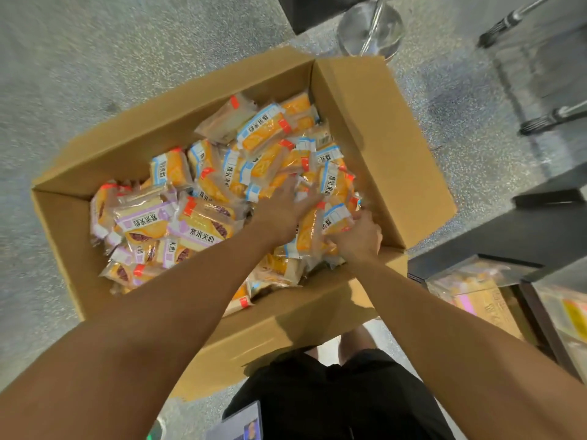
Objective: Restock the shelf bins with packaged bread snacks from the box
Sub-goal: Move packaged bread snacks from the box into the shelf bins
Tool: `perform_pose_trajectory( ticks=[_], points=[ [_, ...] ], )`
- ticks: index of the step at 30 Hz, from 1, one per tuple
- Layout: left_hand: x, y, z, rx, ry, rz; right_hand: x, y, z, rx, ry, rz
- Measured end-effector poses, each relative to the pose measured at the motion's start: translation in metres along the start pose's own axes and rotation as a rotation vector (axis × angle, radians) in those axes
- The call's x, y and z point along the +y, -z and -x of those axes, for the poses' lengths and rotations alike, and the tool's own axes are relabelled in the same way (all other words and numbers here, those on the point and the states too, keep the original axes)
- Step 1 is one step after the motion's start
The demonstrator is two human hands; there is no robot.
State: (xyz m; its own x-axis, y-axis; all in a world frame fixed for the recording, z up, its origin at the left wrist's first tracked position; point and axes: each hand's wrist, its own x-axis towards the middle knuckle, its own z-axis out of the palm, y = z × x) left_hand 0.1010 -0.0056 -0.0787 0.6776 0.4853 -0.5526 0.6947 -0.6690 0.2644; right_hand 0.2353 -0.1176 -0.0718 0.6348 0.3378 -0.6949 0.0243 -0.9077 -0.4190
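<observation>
An open cardboard box (397, 147) lies on the floor, filled with several packaged bread snacks. Blue-labelled yellow packs (263, 131) fill its right half and purple-labelled packs (143, 217) its left half. Both my arms reach down into the right part of the box. My left hand (286, 208) lies flat on the blue-labelled packs, fingers spread. My right hand (359, 236) is curled around a blue-labelled pack (336, 217) near the box's right wall.
Shelf bins (476, 290) of clear plastic with packaged snacks sit low at the right edge, under a dark shelf (540, 223). A chrome stand base (368, 30) and two metal legs (552, 115) are behind the box. Speckled grey floor surrounds it. My legs in black shorts stand at the bottom.
</observation>
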Motion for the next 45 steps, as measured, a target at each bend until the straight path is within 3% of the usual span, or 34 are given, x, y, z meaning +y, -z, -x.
perform_pose_trajectory(
  ticks=[3,9,18,23,26,30,35,41,45],
  points=[
    [0.002,0.009,0.001,-0.051,-0.138,-0.139,0.005,0.005,0.002,0.025,-0.172,-0.348],
    [-0.004,0.01,0.009,0.002,-0.237,-0.159,0.012,0.001,0.011,0.012,-0.223,-0.684],
    [0.008,0.063,0.042,-0.106,-0.197,-0.394,0.02,0.033,0.038,0.043,0.044,-0.69],
    [0.055,0.118,0.056,0.131,-0.173,-0.195,0.014,0.093,0.06,0.164,0.241,-0.676],
    [0.113,0.152,0.058,0.332,-0.286,-0.035,0.016,0.157,0.078,0.282,0.407,-0.616],
    [0.229,0.192,0.07,0.44,-0.335,0.077,0.046,0.26,0.106,0.525,0.526,-0.434],
    [0.401,0.229,0.093,0.595,-0.579,-0.048,0.124,0.41,0.15,0.844,0.591,-0.257],
    [0.586,0.279,0.123,0.766,-0.866,0.167,0.194,0.585,0.201,1.258,0.673,-0.084],
    [0.693,0.318,0.128,0.853,-1.011,0.23,0.218,0.685,0.234,1.529,0.631,0.024]
  ],
)
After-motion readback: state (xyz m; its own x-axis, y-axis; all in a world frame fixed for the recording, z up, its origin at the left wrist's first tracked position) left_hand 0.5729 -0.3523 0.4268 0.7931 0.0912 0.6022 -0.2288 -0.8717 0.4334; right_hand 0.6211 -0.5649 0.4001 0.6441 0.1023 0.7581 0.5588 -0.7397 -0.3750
